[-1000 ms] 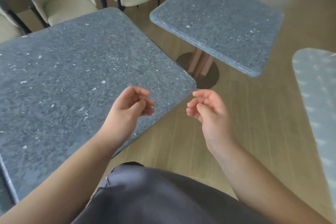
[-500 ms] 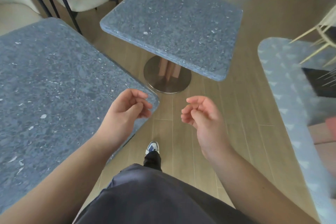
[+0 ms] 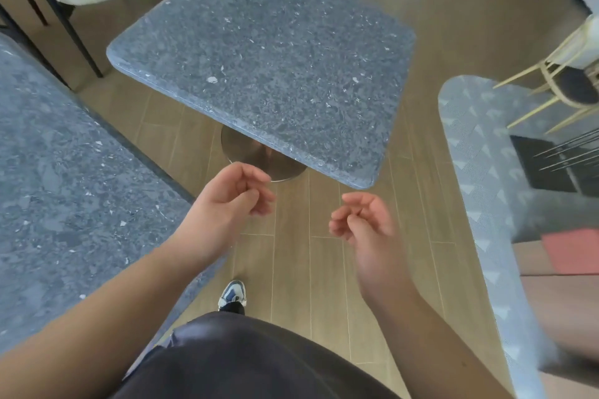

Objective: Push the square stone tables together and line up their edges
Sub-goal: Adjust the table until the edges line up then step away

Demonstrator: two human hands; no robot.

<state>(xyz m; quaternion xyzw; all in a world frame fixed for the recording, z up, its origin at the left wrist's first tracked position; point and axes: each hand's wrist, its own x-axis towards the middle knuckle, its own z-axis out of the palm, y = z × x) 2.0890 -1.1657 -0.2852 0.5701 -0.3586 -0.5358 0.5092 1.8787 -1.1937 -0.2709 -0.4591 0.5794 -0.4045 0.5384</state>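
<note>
We hold both hands in the air, fingers loosely curled and grasping nothing. The far table stands just beyond the left hand and right hand, its near corner almost above the right fingers. The near table lies left of it, bare wooden floor between their edges. Since a moment ago, the far table has come closer and sits more central.

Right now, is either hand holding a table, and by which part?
Nothing is held. The left hand and right hand hang loosely curled over the floor, short of the far table's near edge. The near table is untouched.
</note>
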